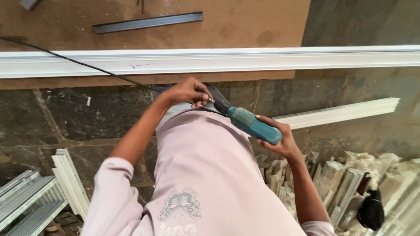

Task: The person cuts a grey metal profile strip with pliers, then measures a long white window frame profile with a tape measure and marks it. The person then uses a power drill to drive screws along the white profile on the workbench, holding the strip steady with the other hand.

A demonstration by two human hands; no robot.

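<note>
Left hand (187, 92) raised in front of the chest, arm bent at the elbow and angled up toward the middle, forearm bare, pale pink sleeve pushed back above the elbow. Fingers (202, 97) curled together and pinched at the tips, knuckles upward. Right hand (275, 135) lower and to the side, wrist bent inward, fingers (267, 122) wrapped in a closed grip with the thumb probably underneath, hidden from view. Right forearm bare too, rising steeply from the lower edge. Both hands near each other, not touching.
</note>
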